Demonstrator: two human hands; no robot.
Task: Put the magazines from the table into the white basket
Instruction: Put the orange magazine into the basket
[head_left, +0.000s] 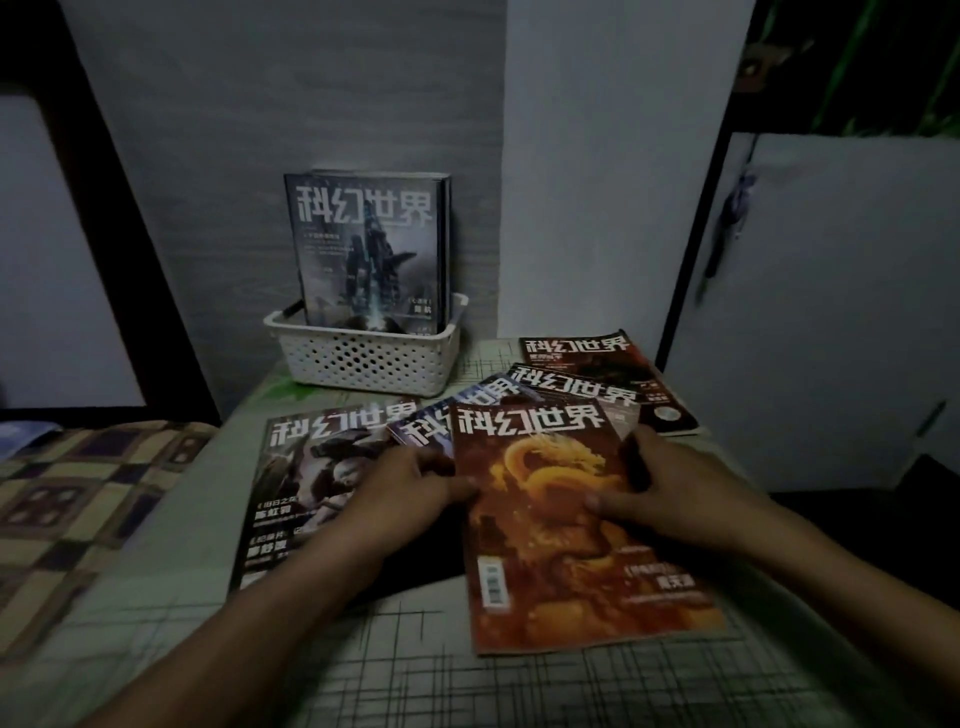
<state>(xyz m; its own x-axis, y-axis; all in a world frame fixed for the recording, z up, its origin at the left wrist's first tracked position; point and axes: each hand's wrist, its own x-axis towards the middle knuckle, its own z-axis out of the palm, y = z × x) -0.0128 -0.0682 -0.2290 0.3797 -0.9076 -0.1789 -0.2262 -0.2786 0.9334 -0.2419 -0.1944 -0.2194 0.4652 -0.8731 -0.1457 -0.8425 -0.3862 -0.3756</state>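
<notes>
An orange magazine with a dragon cover (566, 561) lies on top of the spread in the middle of the table. My left hand (410, 488) grips its left edge and my right hand (660, 488) grips its right edge, thumbs on the cover. Under it sits a bluish magazine (441, 423), and a grey one (301, 483) lies to the left. Two dark magazines (597, 364) fan out behind on the right. The white basket (363, 358) stands at the back against the wall with magazines (369, 249) upright in it.
The table wears a pale cloth with dark line print (519, 670). A patterned cushion or bed cover (78, 499) lies at the left. A white cabinet door (831, 312) stands close on the right, and a wall corner rises behind the basket.
</notes>
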